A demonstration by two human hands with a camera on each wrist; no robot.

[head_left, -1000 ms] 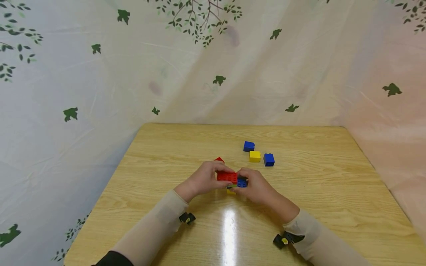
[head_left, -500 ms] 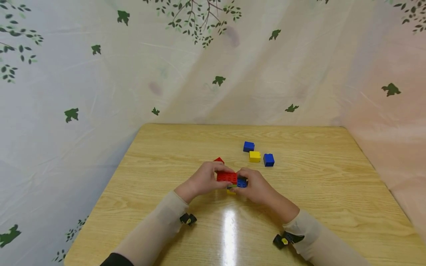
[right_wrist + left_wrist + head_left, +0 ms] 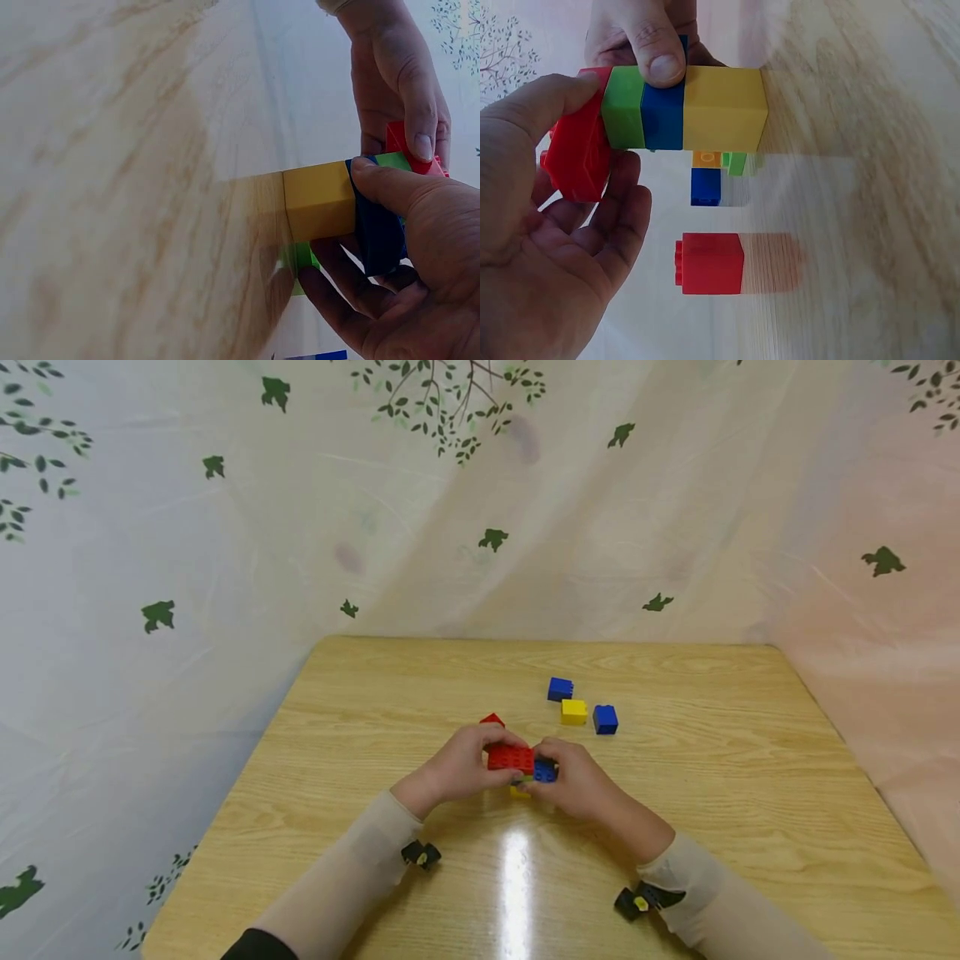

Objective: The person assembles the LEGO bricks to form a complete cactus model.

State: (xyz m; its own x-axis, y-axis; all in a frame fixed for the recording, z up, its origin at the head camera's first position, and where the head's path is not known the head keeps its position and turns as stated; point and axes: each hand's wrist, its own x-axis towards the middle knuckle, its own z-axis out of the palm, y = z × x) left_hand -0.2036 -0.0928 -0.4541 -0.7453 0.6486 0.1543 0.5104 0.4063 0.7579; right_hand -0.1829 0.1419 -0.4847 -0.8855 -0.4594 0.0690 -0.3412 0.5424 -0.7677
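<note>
Between the two hands a small tower of toy building bricks stands on the table. Its bottom is a yellow brick (image 3: pixel 726 109), then a blue brick (image 3: pixel 662 116), a green brick (image 3: pixel 623 109) and a red brick (image 3: pixel 512 759) on top. My left hand (image 3: pixel 453 768) pinches the red brick between thumb and fingers; that brick juts out to the left of the tower. On the other side, my right hand (image 3: pixel 577 781) grips the blue brick, its thumb against the near face. The blue brick sticks out rightward under that hand, partly hidden by the fingers.
A loose red brick (image 3: pixel 712 262) lies just behind the left hand. Farther back on the wooden table (image 3: pixel 420 685) are a blue brick (image 3: pixel 560 689), a yellow brick (image 3: pixel 573 712) and another blue brick (image 3: pixel 605 720). A patterned cloth (image 3: pixel 420 543) hangs behind the table.
</note>
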